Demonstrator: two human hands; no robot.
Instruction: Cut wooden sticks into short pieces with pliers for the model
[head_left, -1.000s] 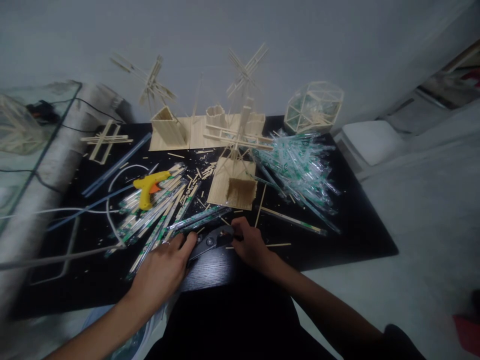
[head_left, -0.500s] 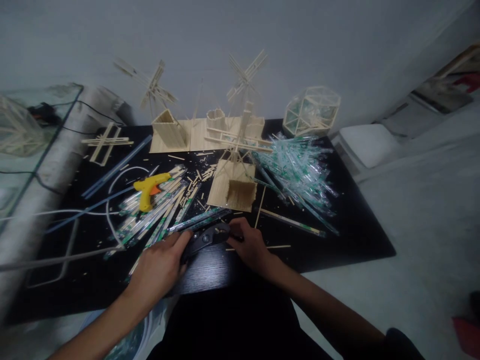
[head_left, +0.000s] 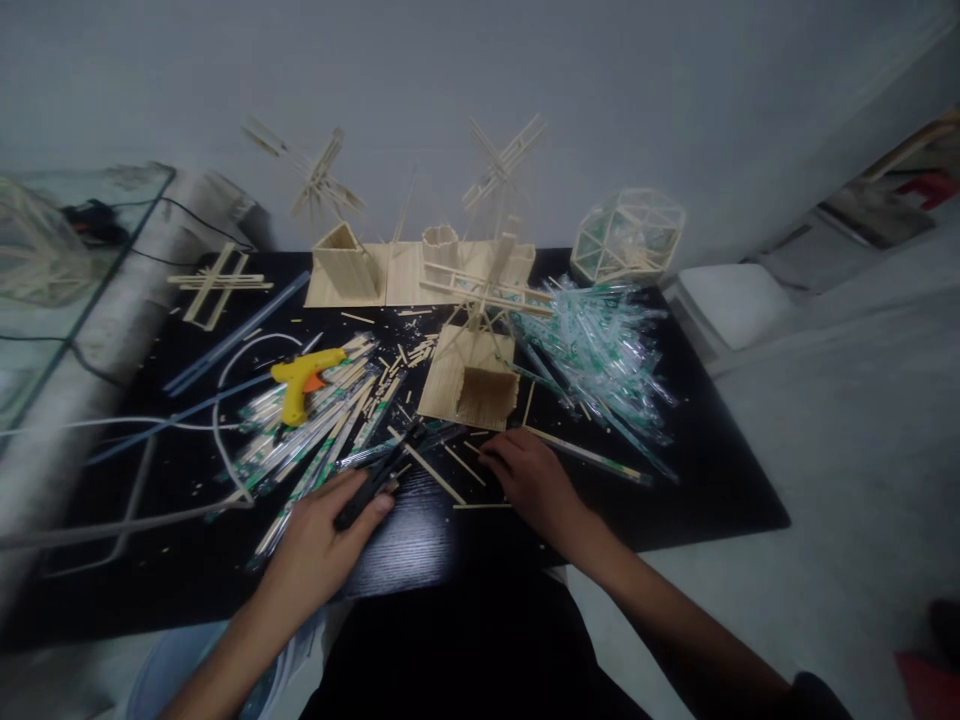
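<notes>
My left hand (head_left: 322, 525) is wrapped round a black hand cutter (head_left: 375, 485), whose head points away over the table. My right hand (head_left: 536, 485) is low over the table, with its fingertips drawn together near the thin wooden sticks (head_left: 429, 467). Whatever is between those fingertips, if anything, I cannot make out. Just beyond the right hand stands a wooden windmill model (head_left: 480, 398) with crossed stick blades, on a square base. Wrapped sticks (head_left: 330, 440) lie in a pile left of the cutter.
A yellow glue gun (head_left: 301, 383) lies on the wrapped sticks, beside a looping white cable (head_left: 219, 410). Empty clear wrappers (head_left: 600, 340) are heaped at the right. More models (head_left: 345, 265) line the wall, with a stick-framed polyhedron (head_left: 630, 235) at back right.
The cutter was between both hands; now only my left hand has it, turned to point forward. My right hand has let go and moved right. Short and long sticks now show between the hands.
</notes>
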